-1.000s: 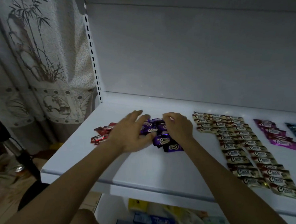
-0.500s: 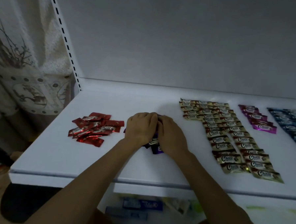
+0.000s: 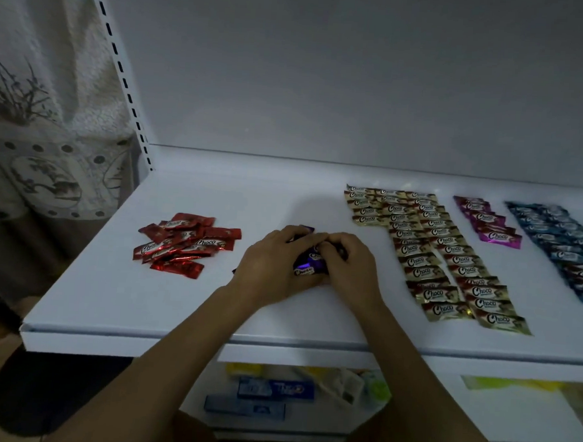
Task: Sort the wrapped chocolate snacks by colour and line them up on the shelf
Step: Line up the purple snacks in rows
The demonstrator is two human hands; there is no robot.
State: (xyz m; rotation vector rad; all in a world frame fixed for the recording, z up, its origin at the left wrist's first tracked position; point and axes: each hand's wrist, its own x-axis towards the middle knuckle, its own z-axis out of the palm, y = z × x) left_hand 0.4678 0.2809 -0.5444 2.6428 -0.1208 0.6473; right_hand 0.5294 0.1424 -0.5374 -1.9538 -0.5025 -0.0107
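Both grips closed: left hand [image 3: 274, 265] and right hand [image 3: 350, 268] cup the purple foil-wrapped chocolate snacks [image 3: 309, 265] mid white shelf [image 3: 177, 311], fingers curled over the heap. Likely bunching one colour before lining it up. Red foil-wrapped snacks [image 3: 187, 242] at 9 o'clock: loose pile. Gold foil-wrapped snacks [image 3: 445, 259] at 3, magenta foil-wrapped snacks [image 3: 486, 222] and blue foil-wrapped snacks [image 3: 565, 248] at 2: rows done.

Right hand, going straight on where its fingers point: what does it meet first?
The right hand would meet the purple snacks bunched between both hands, then probably the left hand facing it.
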